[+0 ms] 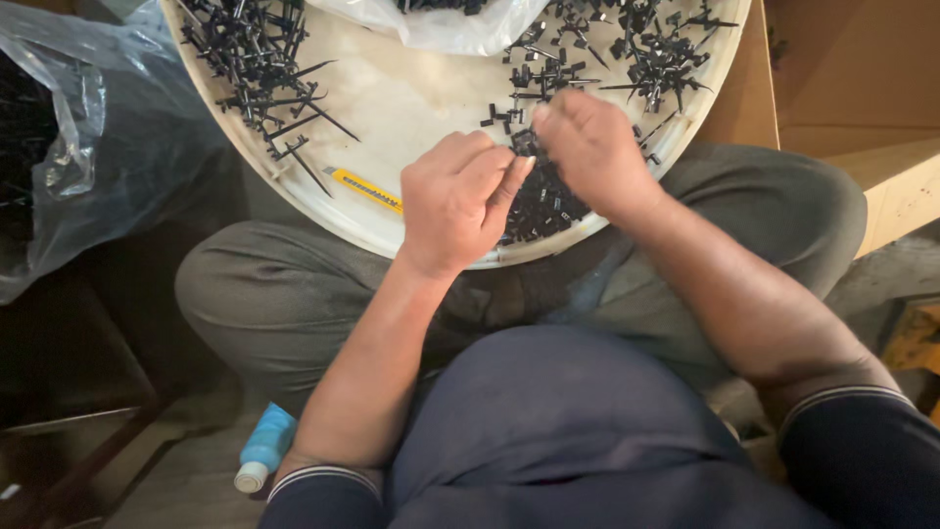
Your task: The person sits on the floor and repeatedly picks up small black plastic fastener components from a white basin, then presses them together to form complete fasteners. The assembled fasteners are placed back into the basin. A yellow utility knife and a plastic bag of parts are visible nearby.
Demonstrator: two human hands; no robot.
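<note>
My left hand [455, 201] and right hand [592, 147] pinch small black plastic part [526, 145] over round tray [392, 98]; mid-separating, I judge; next needs steady twist.

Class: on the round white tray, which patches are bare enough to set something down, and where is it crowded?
Bare: the tray middle, between the left spike pile and the clear bag, above the yellow cutter. Crowded: under both hands and upper right.

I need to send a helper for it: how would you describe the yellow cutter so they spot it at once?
Find the big round white tray on the seated person's lap. Near its front rim, just beside the left hand, lies the yellow cutter, slanted. It is the only coloured, flat bar there; everything around it is small black plastic parts.
</note>
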